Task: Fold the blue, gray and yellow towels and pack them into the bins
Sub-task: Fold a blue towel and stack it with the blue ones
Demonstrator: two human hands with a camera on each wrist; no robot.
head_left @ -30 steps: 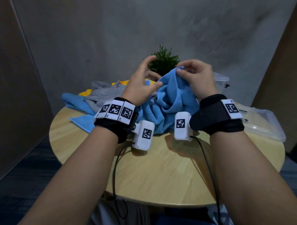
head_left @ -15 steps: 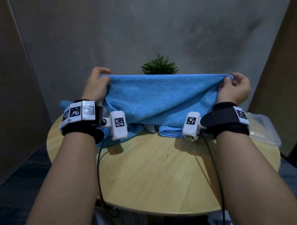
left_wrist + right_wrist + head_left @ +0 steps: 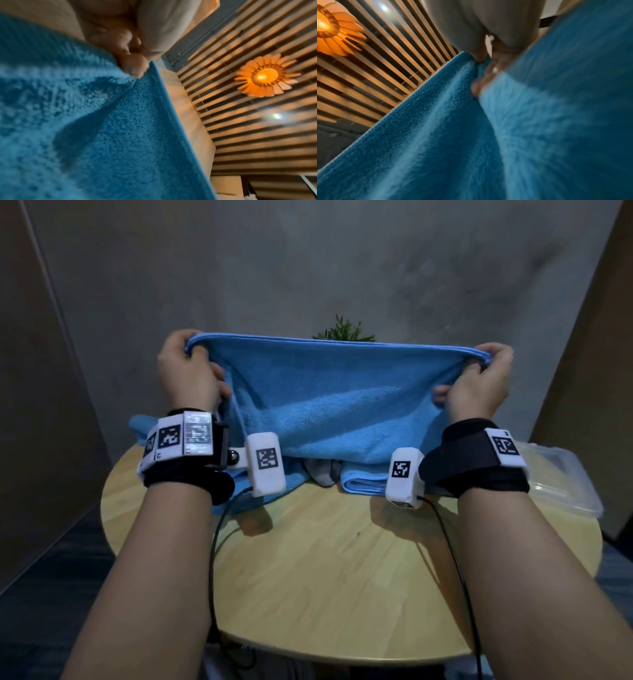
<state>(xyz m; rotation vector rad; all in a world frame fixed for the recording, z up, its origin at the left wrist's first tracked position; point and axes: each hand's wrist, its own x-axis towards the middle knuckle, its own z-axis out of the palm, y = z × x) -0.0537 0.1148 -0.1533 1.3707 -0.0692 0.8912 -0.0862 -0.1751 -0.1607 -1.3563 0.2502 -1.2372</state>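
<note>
Both hands, left hand (image 3: 186, 371) and right hand (image 3: 479, 381), pinch the blue towel's (image 3: 329, 402) top corners, stretching it flat above the surface (image 3: 325, 570) (likely readying a fold).

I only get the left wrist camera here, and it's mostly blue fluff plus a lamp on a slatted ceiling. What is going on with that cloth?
Observer: The blue towel is held stretched above a round wooden table; the left hand grips one top corner.
Operator: And the other corner?
Observer: The right hand pinches it, so the top edge runs nearly straight between the two hands.
Operator: Anything else on that table?
Observer: A bit of gray towel and more blue cloth lie under the hanging towel.
Operator: Where do they go?
Observer: A clear plastic bin sits at the table's right edge.
</note>
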